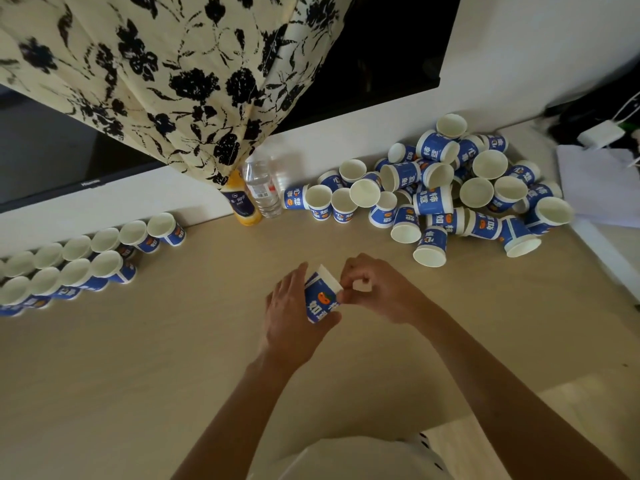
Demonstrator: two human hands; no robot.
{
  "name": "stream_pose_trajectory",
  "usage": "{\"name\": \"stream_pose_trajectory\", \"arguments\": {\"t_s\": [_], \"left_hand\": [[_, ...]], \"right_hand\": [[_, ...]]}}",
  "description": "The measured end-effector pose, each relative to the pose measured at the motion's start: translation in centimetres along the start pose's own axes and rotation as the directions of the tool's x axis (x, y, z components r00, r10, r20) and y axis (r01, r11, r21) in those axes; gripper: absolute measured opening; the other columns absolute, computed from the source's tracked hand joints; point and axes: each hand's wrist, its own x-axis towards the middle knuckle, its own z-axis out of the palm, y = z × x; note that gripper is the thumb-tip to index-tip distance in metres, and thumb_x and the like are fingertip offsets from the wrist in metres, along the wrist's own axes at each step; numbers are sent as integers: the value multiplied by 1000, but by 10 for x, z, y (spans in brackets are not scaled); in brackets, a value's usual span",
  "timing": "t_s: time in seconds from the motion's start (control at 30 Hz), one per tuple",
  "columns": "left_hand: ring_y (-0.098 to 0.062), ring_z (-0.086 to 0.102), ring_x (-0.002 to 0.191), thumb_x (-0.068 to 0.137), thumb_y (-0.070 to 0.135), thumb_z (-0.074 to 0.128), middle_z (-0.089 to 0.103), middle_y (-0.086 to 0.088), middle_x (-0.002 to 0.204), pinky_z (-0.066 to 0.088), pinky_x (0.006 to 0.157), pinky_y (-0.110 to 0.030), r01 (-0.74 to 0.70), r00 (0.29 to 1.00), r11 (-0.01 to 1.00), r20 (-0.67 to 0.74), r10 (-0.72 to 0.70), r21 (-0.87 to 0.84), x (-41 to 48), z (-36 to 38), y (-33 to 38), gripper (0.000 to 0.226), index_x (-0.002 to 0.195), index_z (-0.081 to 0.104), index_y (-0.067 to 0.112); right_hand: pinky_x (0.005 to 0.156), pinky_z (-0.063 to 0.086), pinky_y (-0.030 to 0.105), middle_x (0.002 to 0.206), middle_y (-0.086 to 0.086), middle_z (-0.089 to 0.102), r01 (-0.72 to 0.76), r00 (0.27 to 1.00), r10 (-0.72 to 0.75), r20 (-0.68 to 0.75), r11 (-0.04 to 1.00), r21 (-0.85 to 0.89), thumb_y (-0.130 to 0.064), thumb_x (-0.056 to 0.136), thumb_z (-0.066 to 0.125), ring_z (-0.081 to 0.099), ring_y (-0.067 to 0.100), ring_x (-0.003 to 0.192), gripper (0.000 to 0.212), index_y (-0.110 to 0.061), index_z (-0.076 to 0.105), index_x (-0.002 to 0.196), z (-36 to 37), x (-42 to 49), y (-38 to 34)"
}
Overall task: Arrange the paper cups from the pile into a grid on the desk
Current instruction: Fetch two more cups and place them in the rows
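A blue paper cup (320,299) with a white rim hangs over the middle of the desk, gripped by my left hand (291,317) round its side. My right hand (375,291) is against the cup's rim, fingers curled and pinching it; a small white piece (362,284) shows between those fingers. A loose pile of blue cups (450,188) lies at the back right, many tipped on their sides. Two rows of upright cups (83,261) stand at the far left of the desk.
An orange juice bottle (240,202) and a clear water bottle (263,188) stand at the back centre. A floral cloth (156,81) hangs over a dark screen (69,161). White papers (595,181) and a white charger (601,135) lie at the right. Bare desk (138,358) stretches in front.
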Motion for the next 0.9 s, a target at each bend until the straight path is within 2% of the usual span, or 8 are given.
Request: {"name": "stream_pose_trajectory", "arguments": {"t_s": [0.1,0.2,0.37,0.43,0.5,0.57,0.7,0.9], "left_hand": [[-10,68,92,71,45,86,70,9,105,56,79,-33,31,998,988,66,-22,-149,4,-1,4,64,124,56,24],[0,63,69,78,37,83,69,8,86,46,57,-15,80,990,963,136,-46,-258,3,-6,9,39,107,61,22],[-1,58,63,82,37,78,67,7,80,43,55,-14,81,991,950,127,-44,-301,-3,-4,17,31,101,59,23],[-2,61,67,82,39,78,67,8,84,44,57,-14,87,992,947,113,-54,-310,-6,-3,17,33,103,57,23],[-1,61,70,81,37,79,68,8,86,44,58,-12,97,993,936,98,-67,-339,-9,-3,17,35,104,57,22],[-1,62,71,81,33,81,67,8,87,46,60,-11,114,992,924,87,-88,-366,-12,-3,16,35,104,57,21],[-1,65,77,77,29,84,68,10,93,48,63,-12,135,991,900,82,-111,-415,-17,-2,12,42,109,56,24],[-3,66,81,76,28,84,69,12,96,50,66,-14,156,988,876,75,-137,-457,-21,-5,5,44,111,56,27]], "right_hand": [[78,41,24,87,-14,63,83,997,-83,4,996,42,-21,86,79,54,11,89,10,-17,70,84,-4,-7,-12],[76,44,33,79,-12,61,98,995,-95,-40,992,83,-19,86,79,56,13,81,7,-15,74,86,-10,-11,-18],[81,46,27,93,-10,74,-10,996,22,-82,989,149,-24,81,82,66,11,88,23,-25,75,103,-32,-14,-14],[86,48,27,97,-9,74,-77,974,101,-202,989,124,-26,84,80,66,8,95,28,-29,71,110,-49,-12,14],[91,51,33,108,-6,70,-159,918,132,-374,986,-45,-18,87,78,63,11,105,30,-25,68,115,-68,-12,55],[99,48,36,124,2,63,-276,904,128,-408,904,-328,-3,85,73,56,21,119,40,-18,64,121,-85,-14,94],[103,45,42,148,4,47,-354,935,265,-237,642,-680,8,74,74,40,27,139,74,-16,50,140,-106,-18,137],[98,47,42,144,7,44,-235,964,228,-135,502,-832,4,71,78,47,30,131,80,-20,50,143,-103,-24,159]]}}
